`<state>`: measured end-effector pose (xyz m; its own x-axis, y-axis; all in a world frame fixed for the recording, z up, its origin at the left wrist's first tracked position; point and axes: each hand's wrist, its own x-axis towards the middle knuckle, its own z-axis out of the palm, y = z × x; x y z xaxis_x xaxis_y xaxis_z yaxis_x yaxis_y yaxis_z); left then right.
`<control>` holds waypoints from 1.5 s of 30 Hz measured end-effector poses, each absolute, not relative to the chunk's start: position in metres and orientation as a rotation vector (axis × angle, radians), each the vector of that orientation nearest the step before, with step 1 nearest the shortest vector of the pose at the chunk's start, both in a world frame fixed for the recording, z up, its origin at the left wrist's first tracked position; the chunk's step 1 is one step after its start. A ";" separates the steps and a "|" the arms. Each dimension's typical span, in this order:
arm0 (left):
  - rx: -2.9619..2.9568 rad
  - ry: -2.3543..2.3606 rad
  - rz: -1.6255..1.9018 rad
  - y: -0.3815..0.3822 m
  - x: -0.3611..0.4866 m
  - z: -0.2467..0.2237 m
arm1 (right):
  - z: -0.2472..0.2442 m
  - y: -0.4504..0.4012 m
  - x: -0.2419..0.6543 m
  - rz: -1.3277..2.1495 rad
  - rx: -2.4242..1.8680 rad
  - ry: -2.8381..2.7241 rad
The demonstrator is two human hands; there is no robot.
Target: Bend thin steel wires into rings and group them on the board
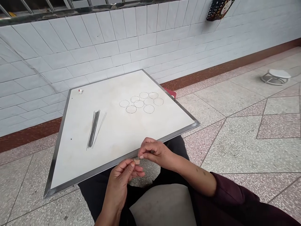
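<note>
Left hand pinches tan piece by near counter edge; right hand fingers grasp thin wire: probably light, springy, best held near ends.

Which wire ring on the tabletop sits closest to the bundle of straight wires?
The leftmost ring; the other rings lie farther right, away from the bundle.

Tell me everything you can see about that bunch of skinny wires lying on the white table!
The bundle of wires is dark grey and looks like metal. Its strands are long, thin and nearly straight, packed too tightly to count, with a few splayed loose on the right. It lies flat on the left part of the white tabletop, its far end slanting right. Only the tabletop seems to touch it.
</note>
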<state>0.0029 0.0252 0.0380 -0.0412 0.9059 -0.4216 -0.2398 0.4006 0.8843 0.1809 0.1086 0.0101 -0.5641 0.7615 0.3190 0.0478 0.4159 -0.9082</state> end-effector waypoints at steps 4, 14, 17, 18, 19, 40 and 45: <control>0.692 1.279 1.026 0.022 0.003 0.039 | 0.011 0.106 0.181 1.200 -0.669 -1.917; 0.688 1.272 0.973 0.021 0.004 0.038 | 0.012 0.108 0.186 1.172 -0.583 -1.988; 0.683 1.280 0.951 0.022 0.005 0.037 | 0.012 0.110 0.187 1.212 -0.581 -2.004; 0.680 1.280 0.945 0.023 0.005 0.037 | 0.013 0.111 0.188 1.226 -0.578 -2.007; 0.676 1.278 0.942 0.024 0.006 0.037 | 0.013 0.112 0.188 1.235 -0.574 -2.009; 0.692 1.261 0.814 0.046 0.000 0.029 | 0.014 0.137 0.194 1.438 -0.524 -2.106; 0.742 1.266 0.773 0.050 -0.002 0.031 | 0.018 0.141 0.196 1.463 -0.552 -2.139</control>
<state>-0.0018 0.0503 0.0312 0.1301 0.8357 -0.5336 -0.0925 0.5461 0.8326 0.1957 0.1409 0.0178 -0.7998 0.5771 0.1650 0.0555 0.3448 -0.9370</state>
